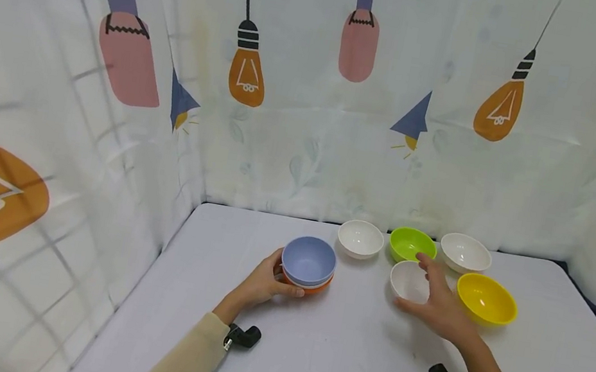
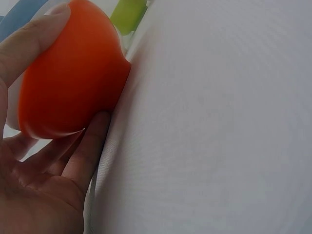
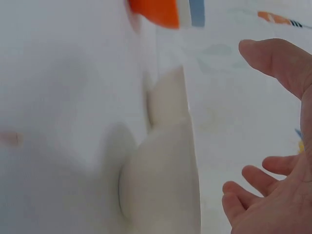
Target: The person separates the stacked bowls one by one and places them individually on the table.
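At the middle left of the table stands a stack of bowls: a blue bowl [image 1: 310, 259] on top, a white one mostly hidden under it, and an orange bowl [image 2: 73, 73] at the bottom. My left hand [image 1: 266, 282] holds this stack from the left, thumb along the front and fingers round the side. My right hand [image 1: 446, 304], thumb and fingers spread wide, hovers by a white bowl [image 1: 408, 281] and holds nothing. In the right wrist view that white bowl [image 3: 163, 180] is apart from the fingers. A yellow bowl [image 1: 487, 300] sits just right of this hand.
Along the back of the table stand a white bowl [image 1: 360, 239], a green bowl [image 1: 412, 243] and another white bowl [image 1: 465, 253]. A white cloth covers the table [image 1: 322, 365]. Behind it hangs a curtain [image 1: 305, 141] printed with lamps.
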The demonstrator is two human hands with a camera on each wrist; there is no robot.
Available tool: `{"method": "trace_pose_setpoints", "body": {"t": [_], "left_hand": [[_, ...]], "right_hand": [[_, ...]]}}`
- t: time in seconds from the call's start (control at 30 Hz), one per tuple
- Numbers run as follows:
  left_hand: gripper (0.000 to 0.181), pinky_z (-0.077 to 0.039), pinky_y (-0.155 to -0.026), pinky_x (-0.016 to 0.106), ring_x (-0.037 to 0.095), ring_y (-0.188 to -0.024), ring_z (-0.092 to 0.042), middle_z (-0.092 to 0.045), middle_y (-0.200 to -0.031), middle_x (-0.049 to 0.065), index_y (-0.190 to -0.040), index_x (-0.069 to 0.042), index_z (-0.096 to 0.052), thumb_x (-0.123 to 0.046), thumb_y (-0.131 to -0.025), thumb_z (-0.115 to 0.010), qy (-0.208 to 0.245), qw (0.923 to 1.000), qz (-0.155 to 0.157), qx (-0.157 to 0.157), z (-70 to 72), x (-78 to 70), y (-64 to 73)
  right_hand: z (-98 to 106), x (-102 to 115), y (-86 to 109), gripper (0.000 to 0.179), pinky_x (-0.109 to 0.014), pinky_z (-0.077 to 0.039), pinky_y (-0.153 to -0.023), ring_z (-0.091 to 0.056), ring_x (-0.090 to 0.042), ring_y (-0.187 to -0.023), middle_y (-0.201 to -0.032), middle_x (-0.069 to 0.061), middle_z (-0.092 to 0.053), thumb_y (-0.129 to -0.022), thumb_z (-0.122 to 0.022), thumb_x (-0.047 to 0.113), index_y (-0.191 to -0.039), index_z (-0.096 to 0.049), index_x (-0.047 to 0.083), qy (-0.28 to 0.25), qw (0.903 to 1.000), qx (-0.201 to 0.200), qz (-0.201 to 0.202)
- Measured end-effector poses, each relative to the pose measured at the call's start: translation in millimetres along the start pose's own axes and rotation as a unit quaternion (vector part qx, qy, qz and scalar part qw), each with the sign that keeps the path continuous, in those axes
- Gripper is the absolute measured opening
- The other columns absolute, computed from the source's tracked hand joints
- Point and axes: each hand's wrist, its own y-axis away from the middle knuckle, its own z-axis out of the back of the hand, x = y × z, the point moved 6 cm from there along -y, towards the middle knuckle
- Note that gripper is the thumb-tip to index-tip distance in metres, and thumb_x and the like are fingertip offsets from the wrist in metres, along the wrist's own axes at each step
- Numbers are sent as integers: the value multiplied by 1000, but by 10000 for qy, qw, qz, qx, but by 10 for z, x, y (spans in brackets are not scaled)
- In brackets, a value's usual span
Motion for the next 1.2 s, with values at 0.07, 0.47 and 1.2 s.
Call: {"method": "trace_pose_setpoints", "body": {"t": [0.07, 0.47, 1.2], "left_hand": [[101, -39, -119, 50, 28, -138, -52, -50, -152, 7, -157, -20, -34, -16, -75, -93, 19, 10000, 11, -17, -2, 6, -2], [99, -41, -118, 50, 29, -137, -53, -52, -150, 8, -156, -18, -36, -16, -75, -93, -46, 9999, 5, -92, 24, 4, 0], [104, -40, -119, 50, 25, -140, -50, -49, -154, 2, -159, -21, -32, -23, -75, -94, -348, 9992, -144, -92, 4, -6, 4]], "right_hand": [[-78, 99, 15, 108, -74, -39, -108, -33, -51, -143, -163, -24, -24, -85, -82, 47, -163, -12, 17, -74, 9998, 70, 180], [-622, 533, -162, 88, -63, -41, -114, -46, -42, -141, -157, -15, -43, -88, -82, 35, -157, -32, 14, -630, 9899, 541, 1150], [-1152, 758, -763, 96, -54, -45, -114, -47, -37, -139, -156, -14, -42, -84, -85, 28, -159, -28, 8, -1659, 9698, 1363, 1158]]}}
